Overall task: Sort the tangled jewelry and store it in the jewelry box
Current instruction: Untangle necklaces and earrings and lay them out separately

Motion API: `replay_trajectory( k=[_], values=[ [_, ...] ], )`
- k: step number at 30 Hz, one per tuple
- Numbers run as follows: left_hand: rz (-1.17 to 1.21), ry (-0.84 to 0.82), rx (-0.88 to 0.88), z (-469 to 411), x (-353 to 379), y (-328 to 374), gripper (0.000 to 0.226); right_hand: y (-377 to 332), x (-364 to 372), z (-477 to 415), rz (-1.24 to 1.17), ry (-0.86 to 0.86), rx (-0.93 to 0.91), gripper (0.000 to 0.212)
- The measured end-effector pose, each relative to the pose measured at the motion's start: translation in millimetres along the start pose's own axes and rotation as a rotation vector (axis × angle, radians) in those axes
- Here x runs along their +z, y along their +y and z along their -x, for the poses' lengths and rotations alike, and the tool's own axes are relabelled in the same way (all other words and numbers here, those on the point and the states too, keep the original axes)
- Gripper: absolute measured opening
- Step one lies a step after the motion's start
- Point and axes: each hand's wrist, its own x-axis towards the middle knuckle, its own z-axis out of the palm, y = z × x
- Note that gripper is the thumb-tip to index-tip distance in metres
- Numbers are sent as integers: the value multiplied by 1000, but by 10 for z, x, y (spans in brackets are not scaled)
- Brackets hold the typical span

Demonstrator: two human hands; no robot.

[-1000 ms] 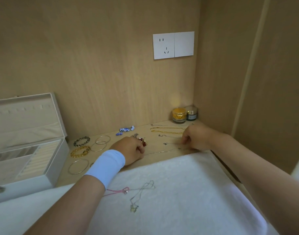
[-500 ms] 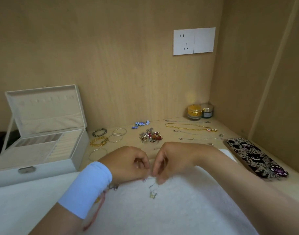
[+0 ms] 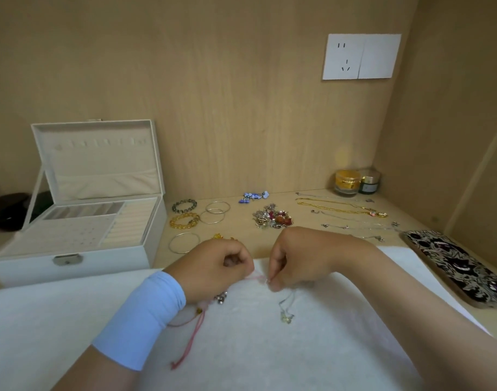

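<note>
Our surroundings
We see a phone (image 3: 453, 266) right of the grip, a gold jar (image 3: 347, 182) and dark jar (image 3: 370, 183) beyond, a socket (image 3: 361, 56) above, a towel (image 3: 270, 348) beneath.

Pink cord (image 3: 195, 334) partly under left hand (image 3: 216, 266)

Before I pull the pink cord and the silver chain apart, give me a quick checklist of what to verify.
1. Left hand pinches the pink cord: ok.
2. Right hand pinches the silver chain: ok.
3. Cord and chain free of each other: cannot tell, the fingers hide where they meet.
4. Work lies over the white cloth: ok.
5. Jewelry box lid open: ok.
</note>
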Motion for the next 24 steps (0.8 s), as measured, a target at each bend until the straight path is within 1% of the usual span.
replay_trajectory(
  k=[3, 5, 9, 12, 15, 17, 21, 22, 24],
  values=[
    [318, 65, -30, -6, -46, 10, 16, 49, -36, -55, -59, -11, -41, 9],
    [515, 58, -96, 7, -94, 31, 18, 72, -46, -78, -230, -22, -108, 7],
    [672, 16, -168, 29, -168, 27, 22, 136, -53, -113, -595, -39, -257, 7],
    [661, -16, -163, 36, -180, 8, 24, 158, -30, -159, -705, -9, -299, 7],
    [674, -56, -156, 53, -182, 55, 14, 127, -18, -151, -764, -4, -306, 8],
    [679, -48, -155, 71, -169, 106, 14, 111, -16, -142, -767, 16, -305, 8],
    [637, -37, -132, 91, -107, 207, 26, 98, -11, -160, -775, 44, -289, 9],
    [642, -38, -127, 86, -86, 212, 25, 94, -11, -158, -768, 49, -287, 9],
    [635, -10, -102, 65, -51, 189, 17, 89, -13, -153, -747, 61, -289, 10]
  ],
)
